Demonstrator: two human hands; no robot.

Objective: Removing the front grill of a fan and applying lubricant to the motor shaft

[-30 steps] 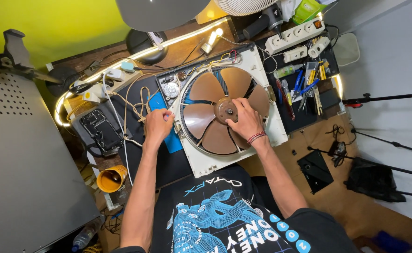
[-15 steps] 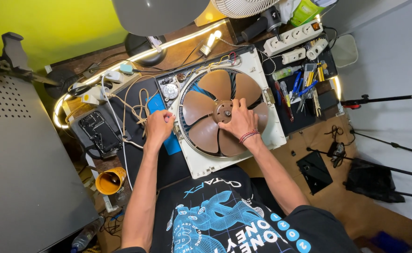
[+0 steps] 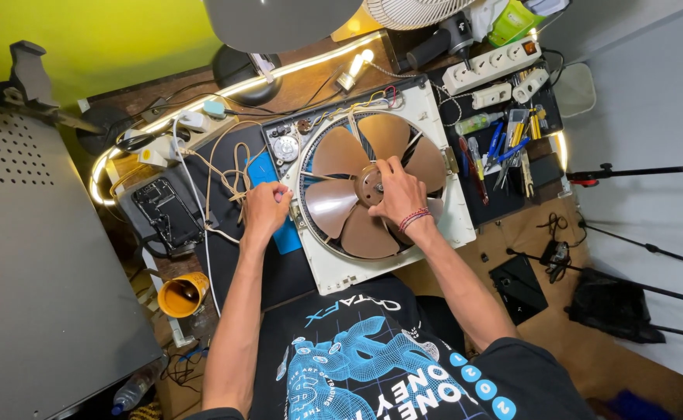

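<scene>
Fan: square white frame lying flat on the worktop, brown blades face up, turned slightly askew so no long axis shows. Right hand: fingers curled together, pinching at the hub, forearm running back toward the body. Left hand: loosely closed, gripping the frame's left edge (a blue mat lies just beyond it). Tools lie right of the right hand.

Fan blades: smooth brown plastic, semi-gloss. Fan frame: off-white matt plastic, scuffed. Hub: dull metal. Bench: dark wood, covered by a matt black mat. Cup: glossy yellow.
</scene>
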